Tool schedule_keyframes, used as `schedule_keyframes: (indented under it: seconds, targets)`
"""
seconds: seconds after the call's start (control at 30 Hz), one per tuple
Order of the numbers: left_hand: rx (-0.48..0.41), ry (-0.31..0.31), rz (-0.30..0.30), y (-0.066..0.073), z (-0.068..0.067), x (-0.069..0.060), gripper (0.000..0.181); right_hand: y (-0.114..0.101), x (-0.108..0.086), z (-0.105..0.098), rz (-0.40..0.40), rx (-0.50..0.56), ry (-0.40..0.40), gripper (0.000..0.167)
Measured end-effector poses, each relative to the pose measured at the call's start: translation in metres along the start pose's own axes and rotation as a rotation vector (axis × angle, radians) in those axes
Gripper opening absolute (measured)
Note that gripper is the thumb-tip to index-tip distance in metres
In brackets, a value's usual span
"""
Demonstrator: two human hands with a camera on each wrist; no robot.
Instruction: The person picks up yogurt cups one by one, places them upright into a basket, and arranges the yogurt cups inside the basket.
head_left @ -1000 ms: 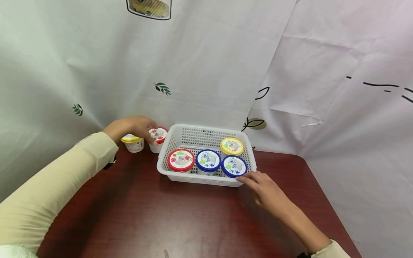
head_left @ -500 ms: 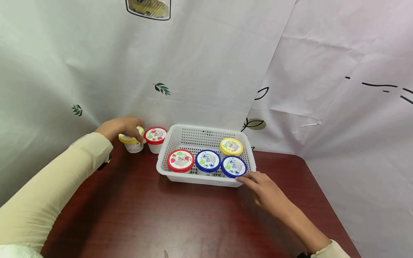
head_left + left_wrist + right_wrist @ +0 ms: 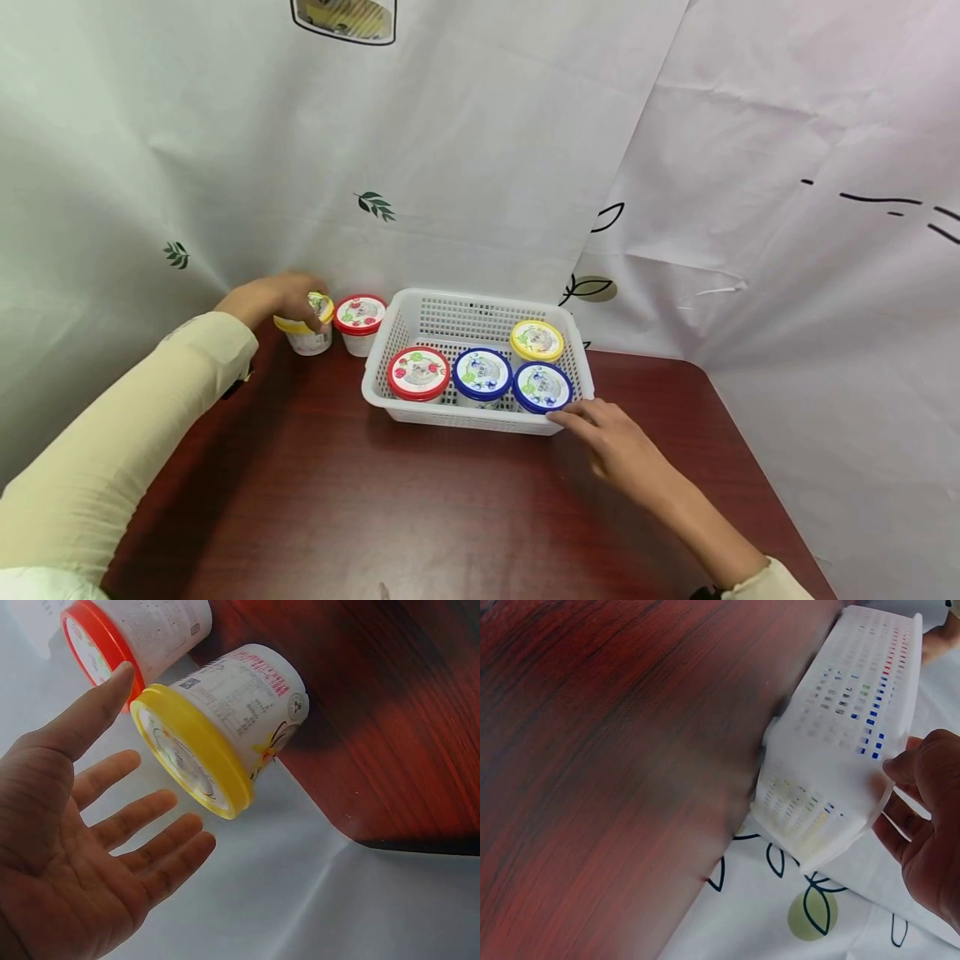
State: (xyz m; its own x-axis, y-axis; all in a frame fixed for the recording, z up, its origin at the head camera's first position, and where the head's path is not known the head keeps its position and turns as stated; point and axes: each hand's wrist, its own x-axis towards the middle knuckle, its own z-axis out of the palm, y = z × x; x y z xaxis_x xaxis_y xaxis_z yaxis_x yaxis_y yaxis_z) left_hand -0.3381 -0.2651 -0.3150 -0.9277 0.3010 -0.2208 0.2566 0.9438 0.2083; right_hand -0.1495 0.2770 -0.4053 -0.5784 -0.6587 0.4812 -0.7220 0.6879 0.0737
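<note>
My left hand [image 3: 279,300] is over a paper tub with a yellow lid [image 3: 309,342], which stands on the table left of the basket. In the left wrist view the spread fingers and thumb lie beside the yellow lid [image 3: 199,746], with a visible gap. Right of that tub stands a red-lidded tub [image 3: 361,315], close by the white plastic basket [image 3: 472,419]. My right hand [image 3: 626,446] holds the basket's rim at its near right corner; in the right wrist view the thumb is against the outer wall [image 3: 855,742], the fingers past the rim.
Inside the basket are a red-lidded tub [image 3: 418,372], two blue-lidded tubs [image 3: 482,372] along the near side and a yellow-lidded tub [image 3: 537,340] at back right. A printed white cloth [image 3: 480,167] hangs behind the dark red table [image 3: 450,517].
My left hand has moved left from the red-lidded tub outside the basket to the yellow-lidded one. My right hand and the basket stay in place.
</note>
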Motion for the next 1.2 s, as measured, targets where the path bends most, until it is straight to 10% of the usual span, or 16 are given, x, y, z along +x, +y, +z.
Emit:
schedule_keyframes:
  seconds: [1.2]
  targets:
    - [0.014,-0.024,0.004,-0.009,0.008,0.006,0.074,0.0,0.0,-0.001,0.001,0.003,0.003,0.054]
